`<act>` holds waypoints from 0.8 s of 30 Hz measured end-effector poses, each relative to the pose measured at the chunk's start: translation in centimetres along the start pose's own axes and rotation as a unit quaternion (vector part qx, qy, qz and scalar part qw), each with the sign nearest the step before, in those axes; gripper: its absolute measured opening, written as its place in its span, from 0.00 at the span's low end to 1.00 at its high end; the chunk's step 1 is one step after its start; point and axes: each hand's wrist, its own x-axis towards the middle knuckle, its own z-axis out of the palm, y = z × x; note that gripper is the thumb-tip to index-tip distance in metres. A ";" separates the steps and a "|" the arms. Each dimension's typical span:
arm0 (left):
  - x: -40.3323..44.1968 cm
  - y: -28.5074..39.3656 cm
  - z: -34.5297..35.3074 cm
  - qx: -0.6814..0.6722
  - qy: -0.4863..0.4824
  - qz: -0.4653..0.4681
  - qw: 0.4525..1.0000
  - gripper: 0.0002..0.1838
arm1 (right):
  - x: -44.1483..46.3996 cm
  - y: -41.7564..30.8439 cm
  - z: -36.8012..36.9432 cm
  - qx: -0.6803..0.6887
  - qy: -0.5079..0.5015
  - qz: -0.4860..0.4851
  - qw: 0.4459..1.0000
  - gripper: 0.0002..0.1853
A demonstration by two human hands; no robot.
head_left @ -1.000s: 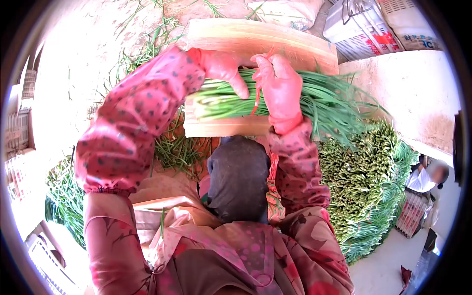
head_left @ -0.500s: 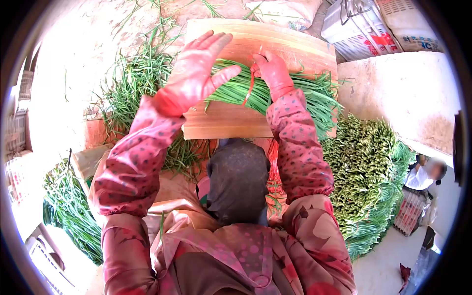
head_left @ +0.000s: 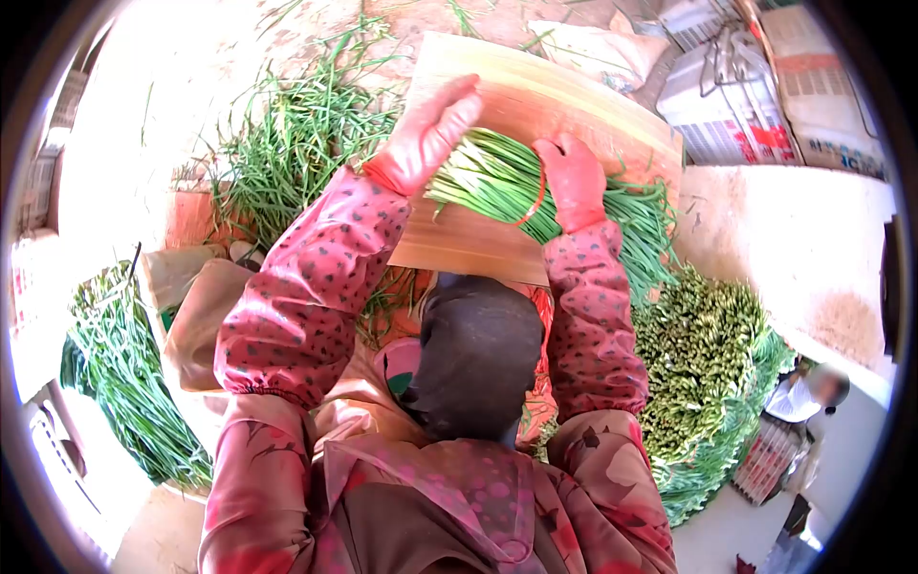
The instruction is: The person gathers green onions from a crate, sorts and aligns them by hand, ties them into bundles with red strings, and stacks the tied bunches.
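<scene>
A bunch of garlic chives (head_left: 499,182) lies across a wooden board (head_left: 469,239), a red tie (head_left: 534,203) looped round its middle. My left hand (head_left: 430,134), in a pink-red rubber glove, is open, its palm held flat at the pale cut ends of the stems. Gloved the same way, my right hand (head_left: 574,182) is closed over the bunch just right of the tie, its fingers curled at the far edge. Leafy tips (head_left: 636,230) spread out past that wrist.
Loose chive leaves (head_left: 296,143) litter the ground left of the board. A large stack of chives (head_left: 703,373) stands at the right, another pile (head_left: 134,383) at the left. White plastic crates (head_left: 732,96) are at the back right. A person (head_left: 803,394) is at the far right.
My right hand has gone from pinching at the red tie to closing over the bunch. My left hand has come down to the stem ends. The whole view has shifted somewhat.
</scene>
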 end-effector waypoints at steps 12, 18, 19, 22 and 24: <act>-5.4 -3.4 0.1 -0.135 0.266 -0.039 0.954 0.32 | -0.2 2.0 -0.4 0.113 -0.021 -0.018 0.993 0.11; -4.8 -3.6 5.0 -0.185 0.180 -0.025 0.966 0.35 | -0.6 2.1 -0.8 0.134 -0.011 -0.052 0.990 0.13; -4.9 -3.8 4.6 -0.187 0.181 -0.025 0.965 0.35 | -0.9 2.1 -0.9 0.132 -0.011 -0.053 0.990 0.13; -5.9 -4.1 2.6 -0.196 0.258 -0.022 0.946 0.37 | -2.1 1.7 -1.6 0.264 0.011 0.019 0.964 0.16; -6.5 -4.8 1.7 -0.284 0.244 -0.050 0.926 0.39 | -2.8 2.3 -2.3 0.296 0.018 0.022 0.955 0.16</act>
